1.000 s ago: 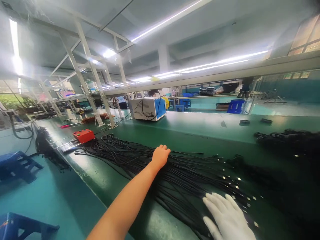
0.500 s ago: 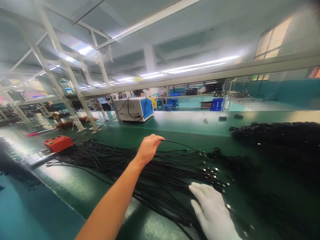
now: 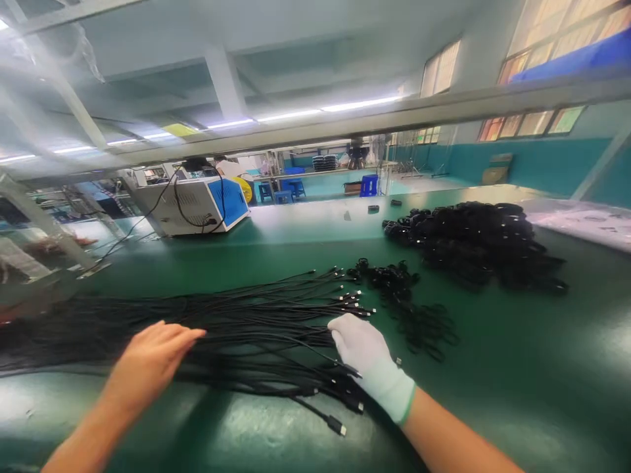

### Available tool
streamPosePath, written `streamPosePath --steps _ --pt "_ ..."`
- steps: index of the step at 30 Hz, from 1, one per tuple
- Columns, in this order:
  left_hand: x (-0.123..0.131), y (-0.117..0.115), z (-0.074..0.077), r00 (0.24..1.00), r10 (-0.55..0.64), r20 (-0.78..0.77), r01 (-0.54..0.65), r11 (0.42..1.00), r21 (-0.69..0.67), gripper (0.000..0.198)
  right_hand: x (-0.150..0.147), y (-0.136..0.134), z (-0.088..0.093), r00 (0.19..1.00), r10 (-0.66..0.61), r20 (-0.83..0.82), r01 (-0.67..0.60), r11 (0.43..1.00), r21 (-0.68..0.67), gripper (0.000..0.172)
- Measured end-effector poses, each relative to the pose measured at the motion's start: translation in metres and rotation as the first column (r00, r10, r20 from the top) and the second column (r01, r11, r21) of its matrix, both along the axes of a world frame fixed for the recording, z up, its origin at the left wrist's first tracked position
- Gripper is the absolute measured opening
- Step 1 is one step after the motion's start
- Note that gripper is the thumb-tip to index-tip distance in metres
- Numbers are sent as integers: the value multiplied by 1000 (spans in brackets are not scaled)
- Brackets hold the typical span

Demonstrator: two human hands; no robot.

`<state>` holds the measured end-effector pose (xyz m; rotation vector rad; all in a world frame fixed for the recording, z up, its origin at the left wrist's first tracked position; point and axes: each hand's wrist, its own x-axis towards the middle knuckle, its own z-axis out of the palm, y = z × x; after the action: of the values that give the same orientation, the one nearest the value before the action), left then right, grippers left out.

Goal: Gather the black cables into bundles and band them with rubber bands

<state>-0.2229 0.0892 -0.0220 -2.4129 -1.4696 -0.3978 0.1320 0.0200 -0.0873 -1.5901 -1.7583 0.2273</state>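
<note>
Two hands on black cables [image 3: 246, 322]

The bare left hand [image 3: 148, 358] lies open, fingers loose, on cables fanned across the green desk [image 3: 517, 368]. The gloved right hand [image 3: 365, 351] presses their plug ends; whether it grips any is unclear. A coiled pile [image 3: 473, 243] sits beyond.

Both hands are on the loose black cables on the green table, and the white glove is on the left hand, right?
Not quite. The head view shows the white glove on the right hand; the left hand is bare. The rest holds: both hands are on the loose black cables on the green table.
</note>
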Motion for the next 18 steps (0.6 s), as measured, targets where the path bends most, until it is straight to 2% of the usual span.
streamPosePath --steps 2,4,5,6,7,9,12,15,17,18 --pt "4 -15 -12 989 58 -134 -74 990 -124 31 2 3 0 1000 -17 -21 17 999 -39 23" --pt "25 -34 -13 988 63 -141 -90 977 -191 47 5 4 -1 998 -20 -63 17 999 -46 23" --pt "43 -43 -11 995 25 -98 -46 975 -218 51 6 5 -1 996 -20 -91 16 999 -36 23" --pt "64 -51 -9 997 -61 -38 49 967 -249 48 8 5 -1 992 -23 -124 21 1000 -19 23" --pt "87 -57 -7 988 -155 28 156 946 -286 37 10 6 -1 986 -31 -162 32 999 2 24" --pt "135 -63 -9 958 -249 140 282 905 -320 20 16 7 -1 968 -55 -243 68 997 48 25" --pt "189 -54 -24 945 -292 149 327 883 -336 16 24 8 2 929 -73 -362 114 989 95 26" --pt "207 -40 -34 925 -355 137 380 849 -366 14 30 5 13 885 -36 -463 87 992 87 28" --pt "204 -34 -24 911 -382 155 412 830 -376 17 30 -1 22 855 45 -516 -23 999 49 32" --pt "201 -34 -15 903 -393 173 429 824 -370 19 29 -4 25 806 122 -580 -154 988 -6 36"
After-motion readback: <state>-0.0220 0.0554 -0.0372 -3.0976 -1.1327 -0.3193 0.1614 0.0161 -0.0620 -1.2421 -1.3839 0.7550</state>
